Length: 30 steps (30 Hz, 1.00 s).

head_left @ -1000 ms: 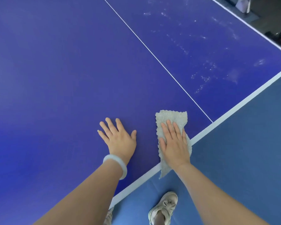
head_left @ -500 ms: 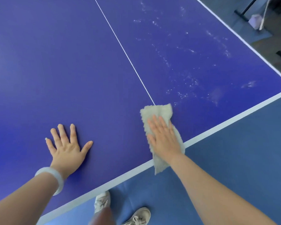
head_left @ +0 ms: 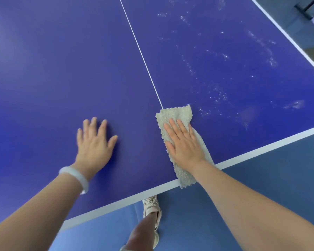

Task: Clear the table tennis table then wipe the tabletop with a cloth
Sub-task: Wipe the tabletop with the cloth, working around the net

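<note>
The person leans over the near end of the blue table [head_left: 62, 69], both arms stretched out onto it. The right hand [head_left: 184, 144] lies flat, palm down, on a pale grey cloth [head_left: 179, 113], its fingers straight and close together, pressing the cloth against the tabletop rather than gripping it. The cloth sits just at the foot of the thin white centre line [head_left: 140, 51], and its near end hangs a little over the white edge stripe [head_left: 261, 151] of the table. The left hand [head_left: 94, 142] rests flat on the bare surface well to the left of the cloth, fingers spread wide, holding nothing; it looks slightly blurred. A pale bangle [head_left: 74, 178] circles that wrist. To the right of the centre line, beyond the cloth, whitish specks and smears [head_left: 216, 91] are scattered over the surface. Below the table edge a light-coloured shoe [head_left: 150, 205] stands on the blue floor [head_left: 261, 187].
</note>
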Motion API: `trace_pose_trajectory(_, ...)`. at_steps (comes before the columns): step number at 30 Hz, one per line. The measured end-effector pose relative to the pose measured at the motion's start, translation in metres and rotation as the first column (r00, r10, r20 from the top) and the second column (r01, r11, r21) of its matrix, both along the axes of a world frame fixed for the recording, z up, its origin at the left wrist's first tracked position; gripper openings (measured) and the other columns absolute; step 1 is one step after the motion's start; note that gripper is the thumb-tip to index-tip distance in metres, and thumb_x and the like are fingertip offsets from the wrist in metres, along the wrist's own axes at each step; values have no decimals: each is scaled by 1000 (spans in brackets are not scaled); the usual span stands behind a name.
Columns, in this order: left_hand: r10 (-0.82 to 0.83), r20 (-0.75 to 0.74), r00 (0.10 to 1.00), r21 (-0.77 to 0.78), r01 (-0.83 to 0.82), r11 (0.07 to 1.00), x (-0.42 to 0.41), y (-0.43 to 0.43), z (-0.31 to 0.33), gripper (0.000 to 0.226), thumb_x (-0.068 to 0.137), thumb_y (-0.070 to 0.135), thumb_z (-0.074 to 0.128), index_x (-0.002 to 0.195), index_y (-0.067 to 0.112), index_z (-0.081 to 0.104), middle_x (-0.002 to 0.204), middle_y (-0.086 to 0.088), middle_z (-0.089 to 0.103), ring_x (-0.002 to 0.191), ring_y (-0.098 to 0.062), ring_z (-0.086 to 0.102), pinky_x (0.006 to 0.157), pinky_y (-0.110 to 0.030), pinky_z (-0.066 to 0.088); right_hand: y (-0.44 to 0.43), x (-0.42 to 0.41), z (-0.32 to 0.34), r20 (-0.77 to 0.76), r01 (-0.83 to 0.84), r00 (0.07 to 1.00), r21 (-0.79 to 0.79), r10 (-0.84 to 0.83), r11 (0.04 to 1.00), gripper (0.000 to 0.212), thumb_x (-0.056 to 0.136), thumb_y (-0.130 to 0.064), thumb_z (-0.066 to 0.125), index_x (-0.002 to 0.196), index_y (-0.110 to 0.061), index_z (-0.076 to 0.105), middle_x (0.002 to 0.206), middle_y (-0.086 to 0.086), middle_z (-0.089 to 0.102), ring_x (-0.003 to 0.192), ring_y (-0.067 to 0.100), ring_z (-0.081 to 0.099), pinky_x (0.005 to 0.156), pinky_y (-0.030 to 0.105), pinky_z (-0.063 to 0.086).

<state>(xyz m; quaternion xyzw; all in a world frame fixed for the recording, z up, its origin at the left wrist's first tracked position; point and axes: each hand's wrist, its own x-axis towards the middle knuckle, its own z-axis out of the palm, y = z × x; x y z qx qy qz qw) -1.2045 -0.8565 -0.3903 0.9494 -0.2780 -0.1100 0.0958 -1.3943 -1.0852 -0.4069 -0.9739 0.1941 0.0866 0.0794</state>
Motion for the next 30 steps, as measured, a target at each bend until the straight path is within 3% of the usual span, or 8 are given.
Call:
trace_pose_trajectory(3,-117,-32,993,-42,116,992,-22,-70,-2,69,100,49,38,156,16,16,164,-10,2,151,-31,-7,121,-50,-2,-32,0,2,-22,199,980,6,-199,980,60,104,-43,9,159,-27,-9,166,-7,-17,151,14,-19,125,43,-7)
trace_pose_trajectory(6,-167,-59,984,71,171,983,-34,-105,-11,72,99,55,27,157,21,1,164,-9,-11,149,-33,-14,119,-55,-5,-38,0,4,-56,399,915,-23,-400,917,62,103,-42,7,157,-21,-15,166,0,-17,152,20,-17,124,47,-7)
trace_pose_trajectory(10,-175,30,984,135,170,976,-42,-109,-22,74,95,59,4,157,17,-2,164,-14,-7,149,-38,-12,118,-61,-4,2,-13,3,23,266,964,-31,-266,963,61,104,-42,9,160,-19,-3,167,3,-7,154,23,-9,124,48,4)
trace_pose_trajectory(16,-179,0,984,147,177,973,-40,-111,-25,78,90,61,0,156,19,-1,164,-12,-7,149,-35,-14,118,-59,-7,-45,-5,0,35,-105,994,-6,105,994,60,104,-41,22,160,-23,11,168,-4,2,154,17,-3,123,46,6)
trace_pose_trajectory(18,-178,-10,984,143,177,974,-39,-111,-25,80,89,63,-2,156,21,-3,164,-10,-11,149,-34,-16,118,-59,-7,-89,3,0,12,-68,998,-11,69,998,60,103,-41,17,159,-27,4,167,-8,-4,153,14,-10,124,45,3)
trace_pose_trajectory(21,-176,-4,984,116,175,978,-38,-112,-22,84,88,67,-10,156,19,3,164,-13,-2,150,-36,-8,117,-60,-3,-139,12,2,-47,189,981,-21,-190,982,59,103,-41,11,157,-29,-9,166,-9,-14,152,14,-16,125,44,-2)
trace_pose_trajectory(24,-184,1,983,116,183,976,-38,-111,-20,85,90,65,-13,156,17,10,163,-15,7,150,-38,-1,117,-61,2,-121,18,5,-25,303,952,-72,-306,950,60,103,-39,7,158,-21,-11,167,0,-13,153,20,-15,125,47,-1)
trace_pose_trajectory(30,-139,11,990,122,137,983,-37,-113,-23,81,90,64,0,157,20,7,164,-10,2,151,-34,-5,119,-58,-2,-41,15,-6,82,-4,997,-27,6,1000,61,104,-42,19,160,-20,8,168,1,1,154,21,-5,125,47,5)
